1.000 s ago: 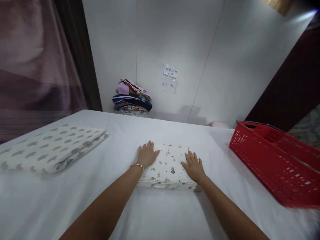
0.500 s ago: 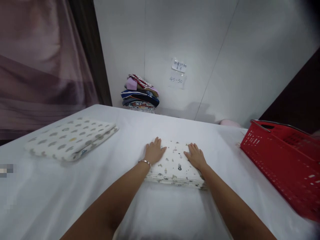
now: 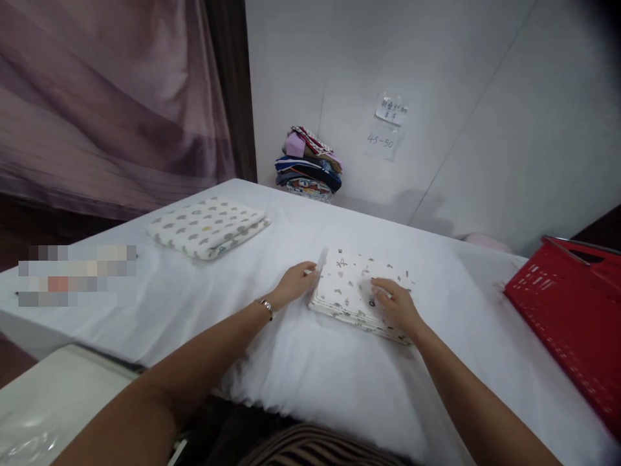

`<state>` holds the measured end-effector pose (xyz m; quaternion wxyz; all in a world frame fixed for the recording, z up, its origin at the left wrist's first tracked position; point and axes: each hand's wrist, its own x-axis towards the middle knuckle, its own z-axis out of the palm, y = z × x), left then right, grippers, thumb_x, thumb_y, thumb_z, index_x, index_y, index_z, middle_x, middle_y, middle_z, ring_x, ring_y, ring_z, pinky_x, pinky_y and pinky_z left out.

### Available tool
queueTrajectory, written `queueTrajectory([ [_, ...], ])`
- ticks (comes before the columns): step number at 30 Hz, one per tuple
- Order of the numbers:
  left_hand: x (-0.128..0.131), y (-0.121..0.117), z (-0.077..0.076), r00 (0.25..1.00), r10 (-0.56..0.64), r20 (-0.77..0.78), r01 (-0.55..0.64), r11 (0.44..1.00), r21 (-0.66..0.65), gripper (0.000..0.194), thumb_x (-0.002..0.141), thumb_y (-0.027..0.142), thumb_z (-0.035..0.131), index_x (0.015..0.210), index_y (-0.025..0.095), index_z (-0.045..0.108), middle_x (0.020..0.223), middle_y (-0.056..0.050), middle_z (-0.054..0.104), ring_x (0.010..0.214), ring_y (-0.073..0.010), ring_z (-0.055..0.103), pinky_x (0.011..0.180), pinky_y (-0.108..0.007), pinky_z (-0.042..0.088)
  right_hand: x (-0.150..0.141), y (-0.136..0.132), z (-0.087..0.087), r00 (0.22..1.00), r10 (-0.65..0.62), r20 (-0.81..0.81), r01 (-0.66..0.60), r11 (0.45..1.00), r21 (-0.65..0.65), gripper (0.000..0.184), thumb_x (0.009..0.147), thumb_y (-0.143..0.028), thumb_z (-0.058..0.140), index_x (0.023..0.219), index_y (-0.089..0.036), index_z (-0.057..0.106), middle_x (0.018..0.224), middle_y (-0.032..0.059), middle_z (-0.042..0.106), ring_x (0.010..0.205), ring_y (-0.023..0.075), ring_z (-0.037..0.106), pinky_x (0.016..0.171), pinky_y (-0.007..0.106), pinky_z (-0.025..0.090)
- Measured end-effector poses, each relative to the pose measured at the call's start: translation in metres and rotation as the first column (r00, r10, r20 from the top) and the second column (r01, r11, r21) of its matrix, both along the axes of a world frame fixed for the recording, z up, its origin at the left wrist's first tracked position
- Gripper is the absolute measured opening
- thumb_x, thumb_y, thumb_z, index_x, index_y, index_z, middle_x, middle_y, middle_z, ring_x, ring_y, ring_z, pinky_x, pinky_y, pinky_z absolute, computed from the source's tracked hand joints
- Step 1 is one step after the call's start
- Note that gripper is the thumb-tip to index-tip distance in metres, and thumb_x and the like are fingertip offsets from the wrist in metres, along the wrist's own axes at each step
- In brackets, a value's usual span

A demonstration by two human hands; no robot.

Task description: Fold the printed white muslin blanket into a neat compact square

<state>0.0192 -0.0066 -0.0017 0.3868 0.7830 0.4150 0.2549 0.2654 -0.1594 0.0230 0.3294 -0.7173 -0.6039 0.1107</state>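
A folded white cloth with small grey-brown prints (image 3: 349, 285) lies on the white-covered table (image 3: 301, 349). My left hand (image 3: 292, 285) is at its left edge, fingers stretched toward it and slightly bent; whether the fingertips touch the fabric I cannot tell. Above the right half of the cloth is my right hand (image 3: 396, 305), its fingers loosely curved and apart from the thumb. Nothing shows between them. Farther left rests another folded white cloth with grey cloud-like shapes (image 3: 204, 226).
A red plastic basket (image 3: 567, 310) stands at the table's right side. Several folded fabrics are stacked (image 3: 309, 162) by the wall, left of a handwritten sign (image 3: 381, 141). A pinkish curtain (image 3: 121, 97) hangs at left. A pale glossy surface (image 3: 53, 395) is at lower left.
My view has turned left. My left hand has slid off the top of the printed cloth to its left edge. My right hand has lifted from lying flat, its fingers now curved.
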Motion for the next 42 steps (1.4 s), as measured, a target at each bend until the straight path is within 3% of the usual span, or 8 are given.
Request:
queueTrajectory([
  [4, -0.024, -0.026, -0.011, 0.996, 0.013, 0.086, -0.004, 0.995, -0.100, 0.028, 0.078, 0.043, 0.050, 0.078, 0.019, 0.063, 0.072, 0.001, 0.065, 0.068, -0.0148, 0.059, 0.063, -0.025, 0.045, -0.058, 0.012, 0.010, 0.971, 0.228, -0.076, -0.224, 0.973, 0.050, 0.023, 0.084, -0.030, 0.047, 0.088, -0.024, 0.069, 0.093, 0.0031, 0.069, 0.090, 0.0188, 0.060, 0.083, 0.032, 0.046],
  [10, -0.031, -0.044, -0.008, 0.995, -0.059, 0.083, 0.068, 0.991, -0.118, 0.030, 0.073, 0.047, 0.057, 0.072, 0.018, 0.064, 0.066, 0.002, 0.060, 0.062, -0.0124, 0.051, 0.055, -0.022, 0.038, -0.100, 0.037, 0.003, 0.938, 0.344, 0.050, -0.342, 0.939, -0.042, 0.012, 0.082, -0.022, 0.055, 0.081, -0.022, 0.068, 0.081, 0.0018, 0.064, 0.083, 0.0170, 0.056, 0.077, 0.030, 0.043],
  [18, -0.035, -0.042, 0.001, 0.983, -0.168, 0.080, 0.179, 0.970, -0.165, 0.023, 0.070, 0.040, 0.059, 0.076, 0.019, 0.065, 0.069, 0.001, 0.062, 0.066, -0.0139, 0.054, 0.060, -0.024, 0.041, -0.100, 0.039, -0.004, 0.943, 0.329, 0.043, -0.324, 0.941, -0.101, 0.016, 0.085, -0.022, 0.052, 0.082, -0.022, 0.067, 0.083, 0.0021, 0.063, 0.084, 0.0162, 0.056, 0.075, 0.028, 0.042],
  [24, -0.036, -0.041, -0.002, 0.981, -0.173, 0.090, 0.187, 0.968, -0.169, 0.019, 0.071, 0.038, 0.060, 0.077, 0.020, 0.064, 0.071, 0.003, 0.062, 0.067, -0.0129, 0.055, 0.062, -0.023, 0.041, -0.102, 0.038, -0.009, 0.960, 0.273, 0.066, -0.271, 0.962, -0.034, 0.019, 0.088, -0.022, 0.044, 0.074, -0.021, 0.057, 0.077, 0.0010, 0.058, 0.076, 0.0153, 0.053, 0.070, 0.027, 0.040],
  [27, -0.035, -0.041, -0.004, 0.981, -0.173, 0.091, 0.185, 0.970, -0.159, 0.021, 0.071, 0.039, 0.060, 0.077, 0.020, 0.064, 0.072, 0.002, 0.062, 0.067, -0.0133, 0.055, 0.061, -0.023, 0.041, -0.106, 0.034, -0.006, 0.945, 0.306, 0.116, -0.308, 0.951, 0.006, 0.019, 0.090, -0.021, 0.041, 0.075, -0.021, 0.053, 0.077, 0.0012, 0.055, 0.076, 0.0154, 0.050, 0.070, 0.027, 0.039],
  [31, -0.036, -0.040, -0.007, 0.981, -0.174, 0.085, 0.185, 0.971, -0.154, 0.020, 0.071, 0.038, 0.060, 0.078, 0.020, 0.064, 0.073, 0.002, 0.062, 0.068, -0.0134, 0.055, 0.061, -0.023, 0.040, -0.109, 0.030, 0.000, 0.898, 0.391, 0.203, -0.386, 0.920, -0.063, 0.015, 0.090, -0.021, 0.043, 0.078, -0.021, 0.052, 0.080, 0.0019, 0.055, 0.080, 0.0163, 0.050, 0.071, 0.028, 0.039],
  [35, -0.036, -0.040, -0.007, 0.979, -0.188, 0.085, 0.199, 0.969, -0.149, 0.019, 0.071, 0.037, 0.060, 0.078, 0.020, 0.064, 0.072, 0.003, 0.062, 0.067, -0.0129, 0.055, 0.060, -0.023, 0.040, -0.110, 0.030, 0.002, 0.897, 0.377, 0.229, -0.360, 0.926, -0.116, 0.005, 0.087, -0.024, 0.051, 0.085, -0.021, 0.054, 0.086, 0.0022, 0.057, 0.083, 0.0168, 0.050, 0.072, 0.028, 0.040],
  [42, -0.038, -0.039, -0.003, 0.973, -0.221, 0.064, 0.229, 0.959, -0.170, 0.021, 0.071, 0.038, 0.059, 0.080, 0.019, 0.064, 0.072, 0.002, 0.062, 0.068, -0.0138, 0.055, 0.063, -0.023, 0.041, -0.108, 0.033, -0.006, 0.919, 0.354, 0.174, -0.348, 0.935, -0.064, 0.010, 0.088, -0.022, 0.048, 0.084, -0.021, 0.057, 0.083, 0.0016, 0.058, 0.083, 0.0157, 0.052, 0.073, 0.028, 0.040],
])
